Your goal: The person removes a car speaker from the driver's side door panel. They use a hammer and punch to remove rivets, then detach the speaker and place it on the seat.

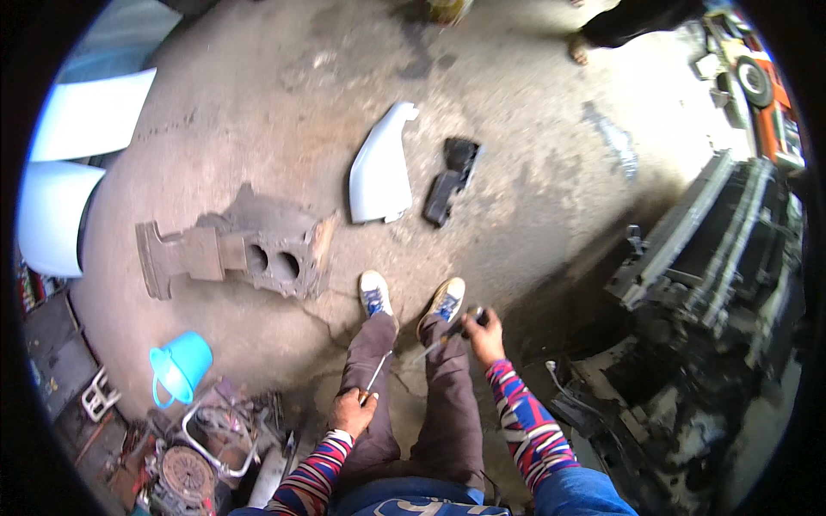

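Low over my left thigh, my left hand (351,414) is closed around the handle of a screwdriver (379,370). Its thin metal shaft points up and away from me. My right hand (487,337), farther forward beside my right knee, grips a screwdriver-like tool (433,347) with a slim shaft and a dark handle end. That shaft slants down toward my left, crossing in front of my right leg, and motion blurs it. The two tools are apart. Ahead of my shoes on the floor lie a pale curved body panel (381,172) and a black plastic part (452,185).
A large metal casting (237,249) with round holes lies left of my feet. Beyond it stand a blue bucket (183,359) and heaped scrap parts (194,469). On the right is a stripped vehicle front (688,249). Another person's bare foot (579,50) shows at the far right.
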`<state>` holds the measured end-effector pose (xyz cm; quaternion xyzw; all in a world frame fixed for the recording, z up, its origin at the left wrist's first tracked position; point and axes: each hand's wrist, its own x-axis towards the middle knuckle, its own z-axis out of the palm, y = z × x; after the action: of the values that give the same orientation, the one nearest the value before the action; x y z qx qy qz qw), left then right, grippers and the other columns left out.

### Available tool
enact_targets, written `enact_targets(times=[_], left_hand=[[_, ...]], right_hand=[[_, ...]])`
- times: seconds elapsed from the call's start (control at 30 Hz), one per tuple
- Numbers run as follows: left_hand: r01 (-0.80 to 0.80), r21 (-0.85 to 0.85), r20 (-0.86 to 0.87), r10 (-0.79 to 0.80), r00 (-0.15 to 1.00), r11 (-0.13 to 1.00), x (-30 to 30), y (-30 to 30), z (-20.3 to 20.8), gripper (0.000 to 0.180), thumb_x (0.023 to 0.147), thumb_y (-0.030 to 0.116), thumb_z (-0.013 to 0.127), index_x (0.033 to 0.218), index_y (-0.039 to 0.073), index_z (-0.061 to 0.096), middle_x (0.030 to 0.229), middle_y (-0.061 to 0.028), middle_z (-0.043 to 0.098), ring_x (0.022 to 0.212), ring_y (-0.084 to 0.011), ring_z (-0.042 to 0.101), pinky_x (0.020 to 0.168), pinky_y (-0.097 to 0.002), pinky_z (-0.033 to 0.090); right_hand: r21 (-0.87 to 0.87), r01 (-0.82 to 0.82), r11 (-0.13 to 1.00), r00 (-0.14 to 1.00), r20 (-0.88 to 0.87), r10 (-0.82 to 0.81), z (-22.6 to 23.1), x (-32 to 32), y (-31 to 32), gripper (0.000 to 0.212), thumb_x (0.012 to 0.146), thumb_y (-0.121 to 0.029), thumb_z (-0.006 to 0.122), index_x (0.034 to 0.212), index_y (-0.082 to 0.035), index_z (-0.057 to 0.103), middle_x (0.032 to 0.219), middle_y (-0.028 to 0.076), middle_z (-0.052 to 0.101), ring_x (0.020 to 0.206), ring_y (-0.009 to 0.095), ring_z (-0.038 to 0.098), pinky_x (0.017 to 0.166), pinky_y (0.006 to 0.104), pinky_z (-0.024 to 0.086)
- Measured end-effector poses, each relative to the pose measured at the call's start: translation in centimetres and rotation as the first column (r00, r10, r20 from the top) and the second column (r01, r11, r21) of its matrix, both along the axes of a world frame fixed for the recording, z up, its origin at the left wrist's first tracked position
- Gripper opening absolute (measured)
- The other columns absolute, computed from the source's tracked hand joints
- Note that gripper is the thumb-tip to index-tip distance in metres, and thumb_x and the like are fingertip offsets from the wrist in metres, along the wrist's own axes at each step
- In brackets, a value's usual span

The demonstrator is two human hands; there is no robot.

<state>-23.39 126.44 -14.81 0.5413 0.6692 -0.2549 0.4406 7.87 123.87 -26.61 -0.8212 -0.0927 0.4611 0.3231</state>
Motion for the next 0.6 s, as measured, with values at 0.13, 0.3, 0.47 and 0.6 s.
enact_targets(times=[0.13, 0.3, 0.47, 0.6], left_hand=[[0.221, 0.161, 0.126, -0.242, 0.962, 0.962, 1.3, 0.2, 5.7, 0.042, 0.087, 0.045, 0.064, 0.094, 0.003, 0.065, 0.088, -0.0238, 0.068, 0.086, -0.0428, 0.066, 0.075, -0.049, 0.051], [0.512, 0.206, 0.466, -0.544, 0.698, 0.834, 1.4, 1.5, 10.4, 0.045, 0.088, 0.045, 0.065, 0.089, 0.0, 0.063, 0.083, -0.0243, 0.066, 0.082, -0.0421, 0.065, 0.074, -0.0481, 0.05], [0.797, 0.338, 0.417, -0.838, 0.351, 0.501, 1.0, 2.0, 13.9, 0.048, 0.087, 0.049, 0.064, 0.09, 0.001, 0.067, 0.084, -0.0233, 0.068, 0.083, -0.0424, 0.066, 0.074, -0.0472, 0.052], [0.86, 0.209, 0.457, -0.824, 0.335, 0.466, 0.4, -0.4, 16.0, 0.044, 0.089, 0.043, 0.065, 0.086, -0.001, 0.066, 0.071, -0.0156, 0.067, 0.068, -0.0306, 0.068, 0.065, -0.043, 0.053]], right_hand=[[0.03, 0.118, 0.993, 0.992, -0.046, -0.117, 12.4, -0.8, -7.4, 0.03, 0.083, -0.018, 0.077, 0.1, 0.0, 0.06, 0.082, 0.005, 0.063, 0.071, 0.012, 0.059, 0.064, 0.0291, 0.051], [0.092, 0.374, 0.923, 0.918, 0.106, -0.383, 24.3, -6.4, -19.1, 0.032, 0.079, -0.019, 0.08, 0.099, -0.001, 0.063, 0.083, 0.005, 0.064, 0.076, 0.013, 0.059, 0.071, 0.0304, 0.051], [0.308, 0.623, 0.719, 0.621, 0.364, -0.694, 30.7, -18.8, -31.2, 0.033, 0.081, -0.017, 0.078, 0.102, 0.002, 0.062, 0.088, 0.008, 0.066, 0.076, 0.014, 0.063, 0.069, 0.0296, 0.053], [0.354, 0.935, 0.033, 0.078, -0.113, -0.991, 32.6, -32.9, -38.2, 0.036, 0.085, -0.008, 0.073, 0.111, 0.007, 0.052, 0.093, 0.016, 0.066, 0.083, 0.024, 0.07, 0.07, 0.0335, 0.06]])
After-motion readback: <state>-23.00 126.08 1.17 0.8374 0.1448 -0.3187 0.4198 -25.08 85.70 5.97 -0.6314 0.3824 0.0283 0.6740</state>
